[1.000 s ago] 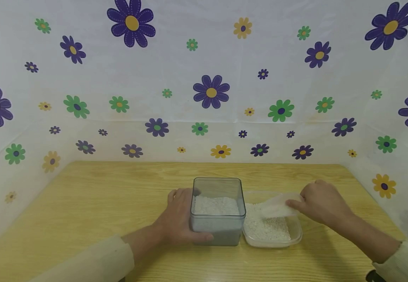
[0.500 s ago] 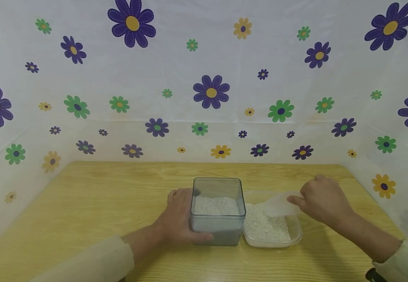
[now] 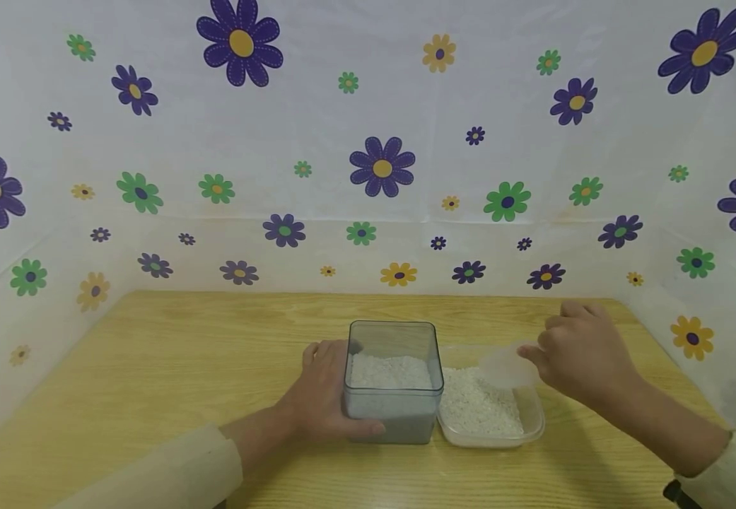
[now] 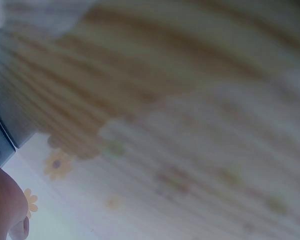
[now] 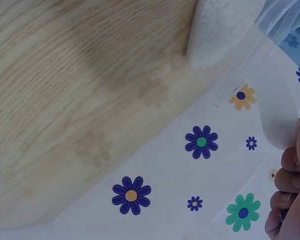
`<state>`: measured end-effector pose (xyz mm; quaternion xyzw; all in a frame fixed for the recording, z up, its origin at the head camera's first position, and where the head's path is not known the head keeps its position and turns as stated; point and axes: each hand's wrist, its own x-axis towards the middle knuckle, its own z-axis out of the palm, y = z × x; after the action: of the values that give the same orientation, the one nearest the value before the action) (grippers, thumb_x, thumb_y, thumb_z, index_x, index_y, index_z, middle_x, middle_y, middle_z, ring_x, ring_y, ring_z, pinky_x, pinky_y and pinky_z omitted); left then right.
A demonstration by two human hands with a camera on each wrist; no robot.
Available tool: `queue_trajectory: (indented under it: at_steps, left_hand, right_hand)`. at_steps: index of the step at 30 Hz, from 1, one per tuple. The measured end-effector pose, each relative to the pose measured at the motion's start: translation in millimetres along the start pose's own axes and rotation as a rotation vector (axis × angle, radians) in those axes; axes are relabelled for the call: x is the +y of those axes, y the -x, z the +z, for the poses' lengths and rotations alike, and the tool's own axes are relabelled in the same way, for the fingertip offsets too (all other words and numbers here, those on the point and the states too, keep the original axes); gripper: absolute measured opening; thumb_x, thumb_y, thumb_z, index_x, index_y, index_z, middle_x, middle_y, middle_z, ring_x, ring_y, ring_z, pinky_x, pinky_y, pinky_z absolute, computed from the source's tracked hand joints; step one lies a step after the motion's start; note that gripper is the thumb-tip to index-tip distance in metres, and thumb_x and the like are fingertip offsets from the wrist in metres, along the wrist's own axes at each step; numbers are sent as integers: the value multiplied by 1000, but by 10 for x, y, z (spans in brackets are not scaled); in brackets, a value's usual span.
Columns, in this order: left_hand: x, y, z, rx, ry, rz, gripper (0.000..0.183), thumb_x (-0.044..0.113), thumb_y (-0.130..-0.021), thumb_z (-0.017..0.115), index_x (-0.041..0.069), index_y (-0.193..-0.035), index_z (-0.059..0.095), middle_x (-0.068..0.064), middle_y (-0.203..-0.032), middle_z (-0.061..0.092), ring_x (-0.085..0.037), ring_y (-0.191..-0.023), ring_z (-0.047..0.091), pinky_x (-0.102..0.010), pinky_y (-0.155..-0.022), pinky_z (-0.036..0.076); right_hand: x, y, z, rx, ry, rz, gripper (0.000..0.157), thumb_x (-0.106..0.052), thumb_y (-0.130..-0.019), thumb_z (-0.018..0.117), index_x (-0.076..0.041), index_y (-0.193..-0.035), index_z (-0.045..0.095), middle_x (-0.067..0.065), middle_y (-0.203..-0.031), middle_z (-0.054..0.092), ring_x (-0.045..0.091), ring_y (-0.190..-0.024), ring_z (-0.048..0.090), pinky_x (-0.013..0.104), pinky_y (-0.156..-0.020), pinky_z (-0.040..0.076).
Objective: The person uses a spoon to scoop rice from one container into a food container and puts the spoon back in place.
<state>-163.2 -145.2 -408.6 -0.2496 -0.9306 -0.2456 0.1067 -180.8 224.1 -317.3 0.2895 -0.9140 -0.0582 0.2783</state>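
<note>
My left hand (image 3: 317, 396) holds a grey see-through square canister (image 3: 393, 418), its thumb across the front and its fingers at the left side. White grains (image 3: 389, 371) fill part of that canister. Against its right side stands a shallow clear plastic tub (image 3: 534, 428) of pale grains (image 3: 479, 406) that look like rice. In my right hand (image 3: 584, 357), above the tub's far right corner, a translucent white scoop (image 3: 506, 367) is gripped, its front end down at the grains. The right wrist view shows the scoop (image 5: 279, 117) beside curled fingers (image 5: 290, 180).
Both containers stand on a wood-grain table (image 3: 215, 353). A white cloth (image 3: 317, 120) with printed flowers rises behind and along both sides. The left wrist view is mostly blurred table and cloth, with the canister (image 4: 0, 135) at its left edge.
My right hand has risen slightly and tipped, making the scoop steeper, with its front end staying low in the tub. The left hand and canister have kept their place.
</note>
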Motion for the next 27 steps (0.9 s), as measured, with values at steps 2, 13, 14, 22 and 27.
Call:
queue_trajectory:
  at_steps: [2,13,14,22,27]
  left_hand:
    - [-2,0,1,0,1,1,106,77,-64,72,8,-137,38,-6,-127,52,-22,-120,44,-54,-107,22]
    - [5,-1,-7,-2,-1,2,106,79,-65,70,9,-137,38,-4,-126,51,-21,-118,43,-53,-106,22]
    - [7,0,-9,-3,0,0,106,79,-65,70,9,-137,38,-4,-126,52,-21,-118,43,-53,-106,22]
    - [16,-1,-20,-11,6,-8,106,79,-65,70,8,-138,38,-5,-126,51,-21,-120,43,-54,-107,21]
    - [14,12,-30,-10,4,-13,107,78,-65,70,8,-138,38,-4,-126,52,-21,-119,43,-53,-106,22]
  right_hand:
    - [-5,-4,-3,27,20,-39,59,-34,-76,85,-20,-44,37,-8,-50,29,17,-61,32,40,-69,38]
    - [13,-134,-131,-76,-112,30,63,-39,-82,79,-19,-41,35,-9,-45,29,14,-54,30,30,-56,29]
    - [9,-155,-156,-93,-148,50,63,-39,-83,78,-19,-41,35,-9,-45,29,13,-53,29,29,-56,28]
    - [-79,-374,-389,-152,-341,200,62,-39,-89,74,-17,-44,37,-9,-46,28,12,-51,31,29,-56,28]
    - [-191,-512,-491,-160,-373,216,61,-42,-91,71,-17,-45,39,-7,-50,32,13,-56,36,30,-59,30]
